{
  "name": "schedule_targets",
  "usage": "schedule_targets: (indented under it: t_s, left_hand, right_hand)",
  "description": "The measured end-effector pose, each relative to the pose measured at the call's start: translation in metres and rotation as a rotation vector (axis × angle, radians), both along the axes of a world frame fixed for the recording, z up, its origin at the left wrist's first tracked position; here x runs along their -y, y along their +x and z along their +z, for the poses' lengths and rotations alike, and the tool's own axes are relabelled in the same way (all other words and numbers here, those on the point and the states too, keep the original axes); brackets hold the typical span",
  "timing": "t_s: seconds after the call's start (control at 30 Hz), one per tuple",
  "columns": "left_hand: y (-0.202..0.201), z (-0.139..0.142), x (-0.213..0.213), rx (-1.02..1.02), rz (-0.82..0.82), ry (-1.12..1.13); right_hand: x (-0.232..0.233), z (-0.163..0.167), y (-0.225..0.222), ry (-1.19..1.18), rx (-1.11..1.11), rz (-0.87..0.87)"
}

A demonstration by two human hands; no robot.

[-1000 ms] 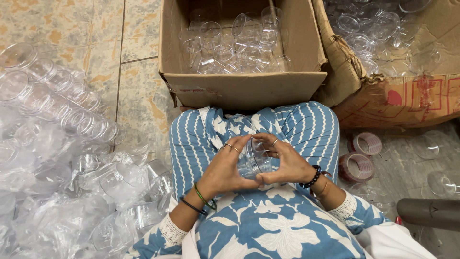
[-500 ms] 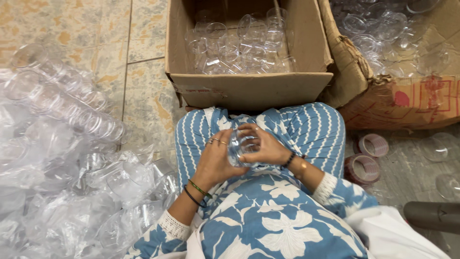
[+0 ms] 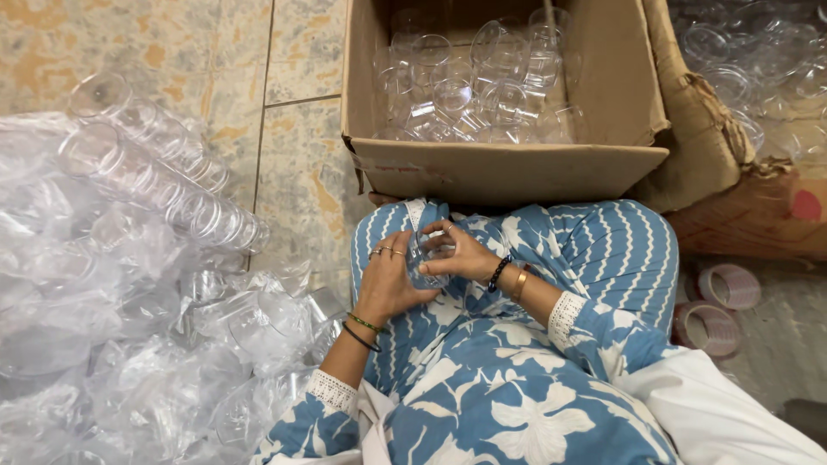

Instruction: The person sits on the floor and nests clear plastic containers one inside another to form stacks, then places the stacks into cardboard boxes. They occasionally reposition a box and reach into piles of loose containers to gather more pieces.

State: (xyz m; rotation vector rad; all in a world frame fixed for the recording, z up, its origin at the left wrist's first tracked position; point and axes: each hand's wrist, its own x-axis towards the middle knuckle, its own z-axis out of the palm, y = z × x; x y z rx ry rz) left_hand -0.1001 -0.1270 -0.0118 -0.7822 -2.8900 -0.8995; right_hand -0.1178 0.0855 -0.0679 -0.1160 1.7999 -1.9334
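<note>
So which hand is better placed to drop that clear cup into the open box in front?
Probably the right hand. It wraps the clear cup from the far side, nearer the cardboard box. The left hand cups it from the near side, lower on the lap.

Single head-worn camera, looking steeply down from close above the lap; cardboard box lies ahead at top, tiled floor to the left.

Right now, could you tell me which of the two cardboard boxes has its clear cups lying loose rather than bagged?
The upright box directly ahead of the knees: its clear cups lie loose. The torn box on the right is the other.
</note>
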Motion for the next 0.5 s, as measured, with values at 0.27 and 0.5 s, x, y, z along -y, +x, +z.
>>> schedule_targets:
  t_s: [0.27, 0.5]
  left_hand:
    - [-0.001, -0.010, 0.002, -0.048, 0.018, 0.076]
    - [-0.001, -0.014, 0.008, 0.377, 0.330, 0.944]
  right_hand:
    - [0.015, -0.007, 0.005, 0.142, -0.071, -0.057]
    - [0.007, 0.028, 0.021, 0.261, -0.556, -0.002]
